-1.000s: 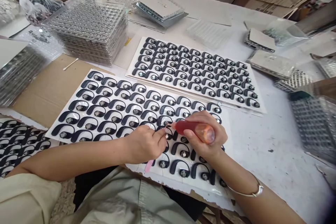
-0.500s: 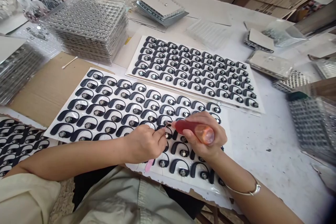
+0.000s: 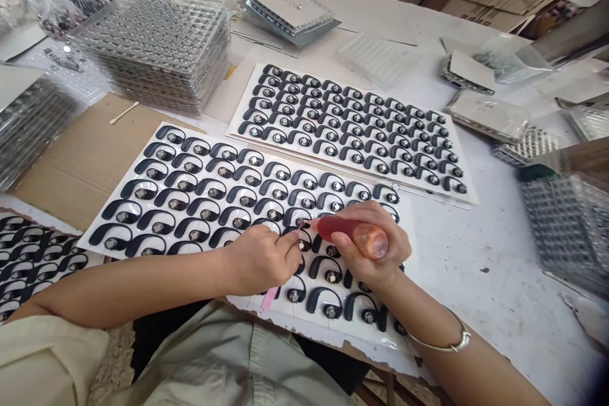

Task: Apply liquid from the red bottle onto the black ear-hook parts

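Note:
A white sheet (image 3: 247,304) in front of me carries rows of black ear-hook pieces (image 3: 181,203) with round silver centres. My right hand (image 3: 375,247) is wrapped round a red-orange squeeze bottle (image 3: 354,236), its nozzle pointing left at one piece near the sheet's middle. My left hand (image 3: 264,260) rests on the sheet with fingers curled, the fingertips pinched by that same piece (image 3: 302,228). A pink stick (image 3: 270,298) pokes out below the left hand.
A second filled sheet (image 3: 352,130) lies farther back, a third (image 3: 28,263) at the near left. Stacks of clear blister trays (image 3: 157,47) stand at the back left and right (image 3: 566,228). A cotton swab (image 3: 124,113) lies on cardboard (image 3: 80,152).
Both hands stay at the same piece; only the view has shifted slightly.

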Tool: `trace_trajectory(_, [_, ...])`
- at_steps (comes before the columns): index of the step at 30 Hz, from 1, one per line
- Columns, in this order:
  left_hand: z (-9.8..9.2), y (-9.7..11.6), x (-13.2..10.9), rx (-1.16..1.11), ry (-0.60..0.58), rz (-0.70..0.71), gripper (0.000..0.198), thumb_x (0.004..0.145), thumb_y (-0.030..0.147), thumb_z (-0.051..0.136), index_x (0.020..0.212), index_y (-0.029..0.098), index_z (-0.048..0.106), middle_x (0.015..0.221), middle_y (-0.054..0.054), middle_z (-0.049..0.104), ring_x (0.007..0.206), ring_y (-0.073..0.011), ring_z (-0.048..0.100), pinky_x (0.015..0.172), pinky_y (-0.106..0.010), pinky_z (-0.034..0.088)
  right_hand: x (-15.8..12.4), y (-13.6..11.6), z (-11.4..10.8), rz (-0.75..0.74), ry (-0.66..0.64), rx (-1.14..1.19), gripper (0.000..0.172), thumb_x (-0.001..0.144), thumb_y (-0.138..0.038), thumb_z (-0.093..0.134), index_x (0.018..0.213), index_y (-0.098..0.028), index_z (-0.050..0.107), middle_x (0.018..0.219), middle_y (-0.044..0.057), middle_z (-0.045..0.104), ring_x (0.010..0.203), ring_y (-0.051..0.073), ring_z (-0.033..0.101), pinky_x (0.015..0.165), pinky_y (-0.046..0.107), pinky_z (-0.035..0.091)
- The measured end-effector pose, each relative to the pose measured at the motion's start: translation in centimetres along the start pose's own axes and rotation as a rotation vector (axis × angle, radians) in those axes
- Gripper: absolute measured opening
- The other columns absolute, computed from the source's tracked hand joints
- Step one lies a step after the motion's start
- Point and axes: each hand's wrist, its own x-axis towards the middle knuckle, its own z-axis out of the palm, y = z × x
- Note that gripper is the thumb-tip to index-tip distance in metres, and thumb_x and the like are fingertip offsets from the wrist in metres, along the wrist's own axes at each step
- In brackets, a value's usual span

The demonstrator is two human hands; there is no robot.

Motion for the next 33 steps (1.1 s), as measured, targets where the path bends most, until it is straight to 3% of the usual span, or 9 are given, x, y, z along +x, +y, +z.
trace_trajectory(12, [0.11,-0.01,-0.13,-0.020,0.012,-0.004,0.014,0.082,0.006,0.051,0.076,0.012,0.061,0.095,-0.014,0.072,0.057,-0.0150,0.062,0.043,-0.027,0.048,-0.06,-0.19,-0.09,-0.083,-0.011,-0.058,0.042,0.071,-0.020,0.071,0.109,-0.023,0.054,0.075,0.003,0.062,0.060,0.018,0.058,0.051,0.033,0.050])
trace_trajectory(22, [-0.03,-0.13,-0.09,-0.025,0.013,-0.002,0.015,0.082,0.004,0.050,0.081,0.009,0.064,0.095,-0.014,0.073,0.056,-0.0153,0.063,0.043,-0.027,0.048,0.32,-0.15,0.01,0.049,0.059,0.017,0.018,0.075,-0.021,0.069,0.091,-0.021,0.060,0.069,0.002,0.062,0.057,0.015,0.056,0.049,0.031,0.047])
trace_trajectory(33, [-0.15,-0.17,0.02,-0.009,0.007,-0.007,0.018,0.089,0.008,0.045,0.081,0.011,0.061,0.095,-0.013,0.072,0.054,-0.0126,0.062,0.044,-0.026,0.047,-0.01,-0.14,0.01,0.021,0.012,0.009,0.026,0.072,-0.019,0.071,0.095,-0.020,0.059,0.073,0.003,0.061,0.061,0.016,0.056,0.052,0.031,0.048])
